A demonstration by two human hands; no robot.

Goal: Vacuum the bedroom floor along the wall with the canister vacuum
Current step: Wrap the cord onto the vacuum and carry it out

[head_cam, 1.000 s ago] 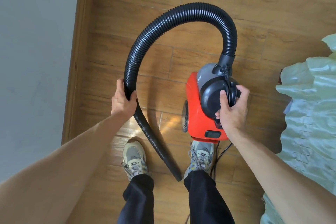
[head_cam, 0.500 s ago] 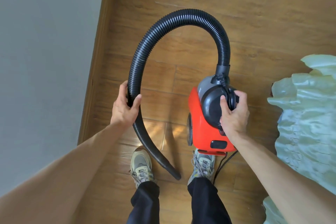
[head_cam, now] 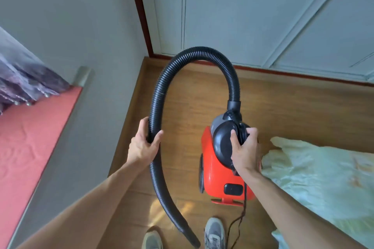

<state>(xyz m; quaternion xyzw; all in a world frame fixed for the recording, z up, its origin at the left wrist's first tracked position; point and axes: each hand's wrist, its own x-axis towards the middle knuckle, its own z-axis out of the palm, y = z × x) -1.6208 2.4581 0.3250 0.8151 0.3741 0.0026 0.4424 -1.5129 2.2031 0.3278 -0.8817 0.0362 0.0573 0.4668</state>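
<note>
- Pink ledge [head_cam: 26, 147], far left of the canister vacuum [head_cam: 224, 170], beyond the grey wall [head_cam: 85, 36]; I see dark fringed fabric [head_cam: 26, 83] resting on its far end.
- My left hand [head_cam: 144, 145], left of the vacuum: grip wrapped closed around the black ribbed hose [head_cam: 194, 54].
- The hose arches up from that hand, over to the vacuum's top; its free end [head_cam: 190, 236] hangs between my shoes [head_cam: 214, 232].
- The red vacuum, held above the wooden floor [head_cam: 293, 107], near the wall corner.
- My right hand [head_cam: 244, 151]: grip clenched on the vacuum's black handle.
- Dark cord [head_cam: 240, 220], trailing below the vacuum.
- Pale green bedding [head_cam: 323, 178], right of the vacuum.
</note>
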